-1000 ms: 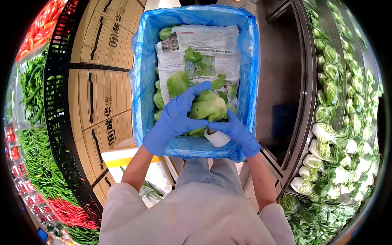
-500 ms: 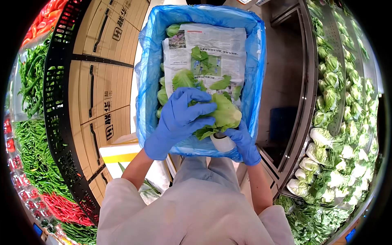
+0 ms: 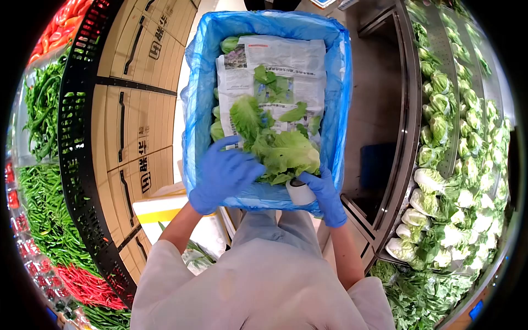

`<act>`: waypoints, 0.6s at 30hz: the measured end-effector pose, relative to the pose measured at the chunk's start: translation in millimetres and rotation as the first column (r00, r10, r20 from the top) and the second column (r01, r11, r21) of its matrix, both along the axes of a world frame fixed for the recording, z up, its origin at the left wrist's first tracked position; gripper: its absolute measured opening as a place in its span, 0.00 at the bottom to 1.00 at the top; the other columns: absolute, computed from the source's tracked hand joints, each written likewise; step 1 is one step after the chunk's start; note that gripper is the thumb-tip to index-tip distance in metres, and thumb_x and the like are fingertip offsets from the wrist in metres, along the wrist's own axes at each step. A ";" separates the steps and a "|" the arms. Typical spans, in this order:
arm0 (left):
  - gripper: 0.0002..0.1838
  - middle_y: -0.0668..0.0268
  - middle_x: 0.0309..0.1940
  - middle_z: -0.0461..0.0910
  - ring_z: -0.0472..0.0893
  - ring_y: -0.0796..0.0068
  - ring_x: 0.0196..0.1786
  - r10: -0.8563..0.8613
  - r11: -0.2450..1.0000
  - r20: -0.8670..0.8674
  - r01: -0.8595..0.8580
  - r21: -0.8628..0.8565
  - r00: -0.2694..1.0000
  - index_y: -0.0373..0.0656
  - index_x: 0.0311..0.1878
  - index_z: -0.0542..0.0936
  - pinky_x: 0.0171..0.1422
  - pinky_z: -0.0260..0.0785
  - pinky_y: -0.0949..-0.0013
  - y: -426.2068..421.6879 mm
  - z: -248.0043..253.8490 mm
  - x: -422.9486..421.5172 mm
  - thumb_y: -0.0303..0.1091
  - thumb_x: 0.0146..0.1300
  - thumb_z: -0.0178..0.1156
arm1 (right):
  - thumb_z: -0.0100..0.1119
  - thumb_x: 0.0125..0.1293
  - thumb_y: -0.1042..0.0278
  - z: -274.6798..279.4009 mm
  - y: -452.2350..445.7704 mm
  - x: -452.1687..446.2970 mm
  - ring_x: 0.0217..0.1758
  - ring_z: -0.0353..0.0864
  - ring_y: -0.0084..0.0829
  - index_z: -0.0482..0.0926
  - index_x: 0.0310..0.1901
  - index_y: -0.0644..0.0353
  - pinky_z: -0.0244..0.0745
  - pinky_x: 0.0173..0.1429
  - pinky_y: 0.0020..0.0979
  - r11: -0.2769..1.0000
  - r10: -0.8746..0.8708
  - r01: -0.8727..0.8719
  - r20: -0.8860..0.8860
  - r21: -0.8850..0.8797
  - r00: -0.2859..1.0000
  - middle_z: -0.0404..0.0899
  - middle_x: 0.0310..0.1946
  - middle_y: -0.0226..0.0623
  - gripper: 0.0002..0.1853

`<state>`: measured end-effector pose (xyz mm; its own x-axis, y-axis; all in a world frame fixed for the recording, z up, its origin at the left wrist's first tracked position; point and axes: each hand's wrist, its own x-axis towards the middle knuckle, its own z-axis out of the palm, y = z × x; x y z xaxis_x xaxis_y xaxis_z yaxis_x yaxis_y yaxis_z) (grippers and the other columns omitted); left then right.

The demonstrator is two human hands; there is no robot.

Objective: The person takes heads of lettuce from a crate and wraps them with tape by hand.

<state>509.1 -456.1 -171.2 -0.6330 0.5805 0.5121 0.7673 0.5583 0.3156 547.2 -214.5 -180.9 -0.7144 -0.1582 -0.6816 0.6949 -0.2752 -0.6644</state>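
A head of leafy green lettuce (image 3: 289, 153) lies over sheets of printed newspaper (image 3: 234, 82) inside a crate lined with blue plastic (image 3: 192, 110). Just left of the lettuce is my left hand (image 3: 226, 175), in a blue glove, slightly smeared, its fingers apart and empty. My right hand (image 3: 327, 199), also gloved in blue, grips a white roll-like object (image 3: 301, 192) with a dark hole, at the crate's near right corner beside the lettuce's base. Loose leaves (image 3: 293, 112) are scattered on the paper. More green heads (image 3: 217, 131) show along the paper's left edge.
Stacked brown cartons (image 3: 129, 121) and a black perforated rack edge (image 3: 77, 165) stand to the left, with green peppers (image 3: 49, 214) beyond. Cabbages (image 3: 415, 217) fill a shelf at right, behind a metal frame (image 3: 407, 126). A white foam box (image 3: 159, 212) sits near my left forearm.
My left hand has come off the lettuce and drawn back left and down, its fingers spreading. The lettuce now lies more exposed. My right hand keeps hold of the white roll-like object.
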 end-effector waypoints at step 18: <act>0.20 0.64 0.32 0.77 0.78 0.68 0.32 0.344 0.898 0.251 -0.395 0.195 0.905 0.47 0.48 0.77 0.41 0.72 0.68 40.3 20.3 -1.8 0.24 0.48 0.64 | 0.65 0.52 0.73 -8.8 9.7 19.4 0.42 0.77 0.23 0.69 0.58 0.61 0.73 0.46 0.24 0.994 -0.024 0.023 0.007 0.111 1.000 0.78 0.43 0.35 0.29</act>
<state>507.3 -415.8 -150.9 -0.8834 0.1624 0.4397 0.4237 0.6778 0.6009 566.6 -204.8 -189.6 -0.7115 -0.0650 -0.6996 0.6945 -0.2164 -0.6862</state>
